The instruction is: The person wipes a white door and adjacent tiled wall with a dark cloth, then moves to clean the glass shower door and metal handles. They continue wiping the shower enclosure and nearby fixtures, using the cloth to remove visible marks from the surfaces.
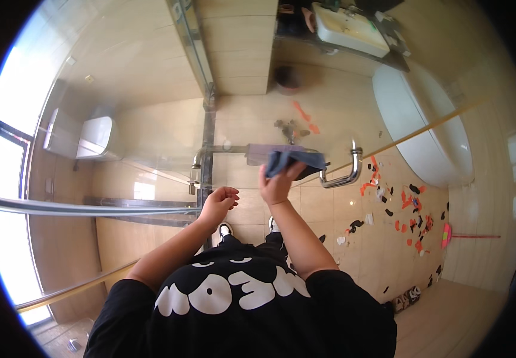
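My right hand (pixel 278 185) grips a dark blue-grey cloth (pixel 296 163), raised against or close to a clear glass panel; I cannot tell whether it touches. Just behind it, a pale purple cloth (pixel 262 153) hangs by a horizontal bar (pixel 229 149) at the glass. A bent chrome handle (pixel 343 179) sticks out to the right of the cloth. My left hand (pixel 217 206) holds nothing, its fingers loosely curled, near the metal fitting (pixel 192 187) at the glass edge.
Orange and black scraps (pixel 412 215) litter the tiled floor at right, near a pink broom (pixel 447 235) and some shoes (pixel 405 299). Further off are a white bathtub (pixel 419 121), a washbasin (pixel 352 31) and a dark bucket (pixel 287 78). A toilet (pixel 97 134) stands left, behind glass.
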